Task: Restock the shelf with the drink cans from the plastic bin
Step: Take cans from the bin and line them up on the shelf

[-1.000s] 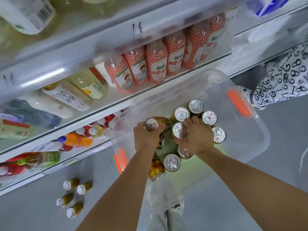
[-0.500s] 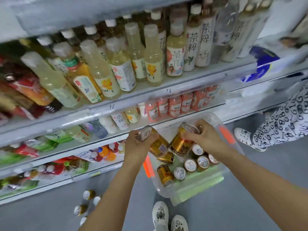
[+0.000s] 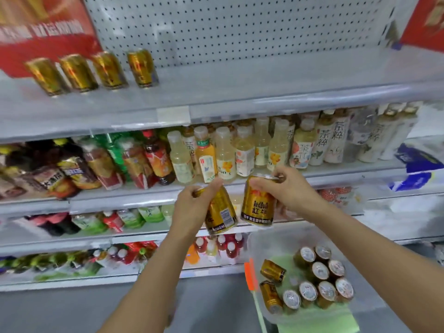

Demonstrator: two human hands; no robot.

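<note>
My left hand (image 3: 192, 207) grips a gold drink can (image 3: 221, 212) by its top, the can tilted. My right hand (image 3: 288, 188) holds a second gold can (image 3: 258, 205) labelled RedBull from above, nearly upright. Both cans hang in front of the middle shelves, side by side. Below right, the clear plastic bin (image 3: 269, 239) with an orange latch holds several more gold cans (image 3: 319, 282), most standing, two lying on their sides. On the top shelf (image 3: 240, 92) several gold cans (image 3: 93, 70) stand in a row at the left.
A white pegboard backs the top shelf, with red signs at both upper corners. The shelves under it are packed with bottled teas and juices (image 3: 225, 152) and snack packs (image 3: 72, 169). Grey floor lies below the shelving.
Both hands lifted a can each out of the bin and raised them. My view swung up from the bin to the top shelf.
</note>
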